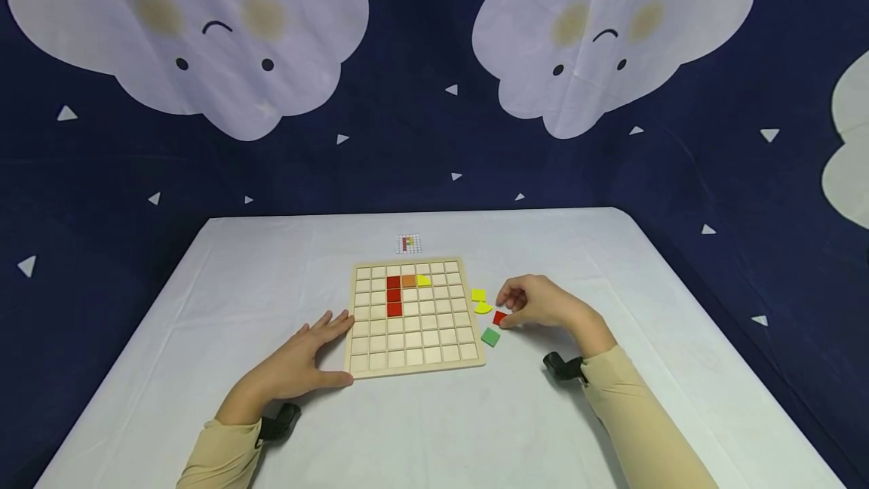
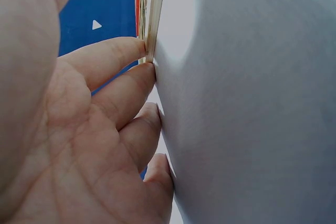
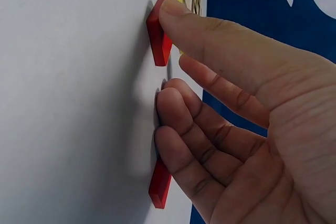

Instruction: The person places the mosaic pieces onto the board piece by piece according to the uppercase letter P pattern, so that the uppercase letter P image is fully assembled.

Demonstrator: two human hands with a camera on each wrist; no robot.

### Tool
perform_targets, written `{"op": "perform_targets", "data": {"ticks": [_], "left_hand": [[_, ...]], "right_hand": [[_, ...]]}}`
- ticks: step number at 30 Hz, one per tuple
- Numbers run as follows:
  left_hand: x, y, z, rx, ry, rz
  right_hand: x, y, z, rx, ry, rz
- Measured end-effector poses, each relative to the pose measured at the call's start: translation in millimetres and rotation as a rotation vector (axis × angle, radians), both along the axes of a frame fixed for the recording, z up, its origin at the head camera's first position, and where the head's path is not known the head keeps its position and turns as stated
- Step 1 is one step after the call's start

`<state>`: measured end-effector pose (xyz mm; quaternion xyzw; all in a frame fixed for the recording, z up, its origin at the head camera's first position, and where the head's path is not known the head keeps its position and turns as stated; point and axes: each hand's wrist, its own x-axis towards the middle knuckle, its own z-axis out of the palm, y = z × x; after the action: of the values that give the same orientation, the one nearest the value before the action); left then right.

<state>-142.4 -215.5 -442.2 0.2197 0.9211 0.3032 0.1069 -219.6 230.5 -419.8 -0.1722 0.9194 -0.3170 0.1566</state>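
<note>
A wooden grid board (image 1: 416,362) lies on the table; three red squares (image 1: 394,296) form a column on it, beside an orange square (image 1: 409,281) and a yellow piece (image 1: 424,281). My left hand (image 1: 299,359) spreads along the board's left side, thumb and a fingertip against its edge. Right of the board, the thumb of my right hand (image 1: 543,302) touches a loose red tile (image 3: 157,32), with the fingers bent and apart from it. Under those fingers shows another red tile (image 3: 160,186). Nearby lie a yellow square (image 1: 478,295), a yellow curved piece (image 1: 483,309) and a green square (image 1: 491,336).
Behind the board lies a small printed card (image 1: 409,244) with a coloured grid pattern. A white cloth covers the table (image 1: 285,278). Past its far edge hangs a dark blue backdrop (image 1: 407,96) with clouds and triangles.
</note>
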Motion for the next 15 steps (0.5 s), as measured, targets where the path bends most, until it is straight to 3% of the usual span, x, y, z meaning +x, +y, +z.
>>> {"op": "perform_targets", "data": {"ticks": [10,15], "left_hand": [[0.5,0.6,-0.2,0.004,-0.004,0.001],[0.0,1.2,0.8,0.001,-0.008,0.005]], "right_hand": [[6.2,3.7,0.0,0.023,-0.014,-0.023],[8.5,5.5,-2.7,0.020,0.027,-0.020]]}}
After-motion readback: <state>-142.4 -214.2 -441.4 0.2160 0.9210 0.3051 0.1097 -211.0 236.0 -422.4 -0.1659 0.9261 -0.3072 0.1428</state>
